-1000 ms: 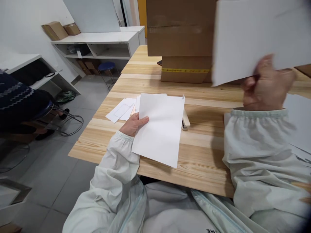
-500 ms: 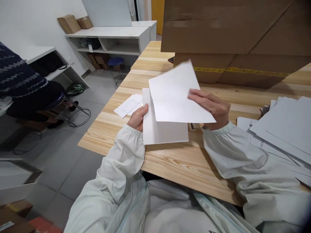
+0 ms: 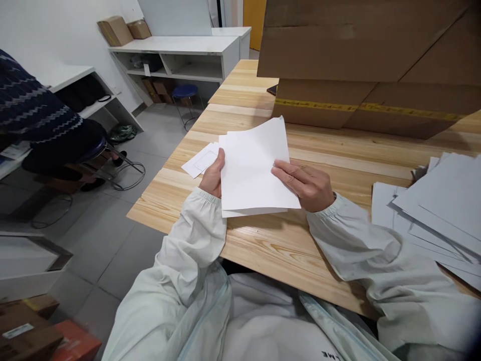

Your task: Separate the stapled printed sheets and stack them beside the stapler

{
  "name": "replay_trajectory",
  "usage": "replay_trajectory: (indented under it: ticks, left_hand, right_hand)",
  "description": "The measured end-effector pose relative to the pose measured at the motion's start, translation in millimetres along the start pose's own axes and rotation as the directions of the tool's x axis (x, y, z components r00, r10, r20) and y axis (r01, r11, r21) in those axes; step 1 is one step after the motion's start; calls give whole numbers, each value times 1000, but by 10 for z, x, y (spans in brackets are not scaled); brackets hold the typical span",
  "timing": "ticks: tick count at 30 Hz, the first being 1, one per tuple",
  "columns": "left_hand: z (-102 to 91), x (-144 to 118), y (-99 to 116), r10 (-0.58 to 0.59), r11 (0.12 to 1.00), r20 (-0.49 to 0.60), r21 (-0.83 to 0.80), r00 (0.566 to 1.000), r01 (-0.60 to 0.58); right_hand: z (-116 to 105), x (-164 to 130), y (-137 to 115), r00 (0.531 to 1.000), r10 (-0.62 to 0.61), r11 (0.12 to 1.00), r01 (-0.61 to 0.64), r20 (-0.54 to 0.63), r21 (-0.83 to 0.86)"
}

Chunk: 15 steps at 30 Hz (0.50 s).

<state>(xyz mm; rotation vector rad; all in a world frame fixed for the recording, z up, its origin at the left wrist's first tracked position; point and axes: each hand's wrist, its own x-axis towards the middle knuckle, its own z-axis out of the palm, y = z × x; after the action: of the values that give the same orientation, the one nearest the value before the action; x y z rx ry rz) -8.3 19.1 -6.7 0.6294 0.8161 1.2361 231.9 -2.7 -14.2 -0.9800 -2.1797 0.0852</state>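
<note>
My left hand grips the left edge of some white paper sheets, its thumb along the side and the other fingers hidden beneath. Lying over those, the top sheet of paper covers nearly all of the lower ones, whose edges show at the left and bottom. My right hand pinches the top sheet near its right edge, fingertips on the upper face and thumb out of sight. Just left of my left hand, small white slips with a printed outline lie on the wooden table.
A large cardboard box with yellow tape stands across the back right. Loose paper sheets are piled at the right. A dark phone-like object lies by the box. Off to the left, a person in a patterned sweater sits on a stool.
My right hand has moved left and down, bringing the raised top sheet over the sheets in my left hand. They now nearly line up. The view has shifted slightly.
</note>
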Motion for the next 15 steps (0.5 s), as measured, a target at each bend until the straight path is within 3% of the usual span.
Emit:
replay_trajectory:
  ticks: [3,5,8,10,12,15]
  left_hand:
    - [8,-26,4,29,997,60,64,998,-33]
    - [22,-70,20,58,993,90,100,994,-67]
    - [106,-206,16,146,980,85,120,986,-156]
    - [223,-348,-23,175,972,116,141,978,-190]
    - [374,-512,-82,173,961,200,182,965,-210]
    - [585,-732,-161,121,935,329,278,936,-219]
  right_hand:
    - [8,-34,-106,995,-96,994,95,14,48]
    - [-95,-68,-191,991,-101,990,109,-93,92]
    - [-351,-167,-270,950,147,953,-60,-277,298]
    - [-500,-272,-290,920,333,832,-184,-208,523]
    - [-576,-400,-318,905,420,712,-278,-74,644]
    - [-559,-595,-403,862,505,680,-365,-46,636]
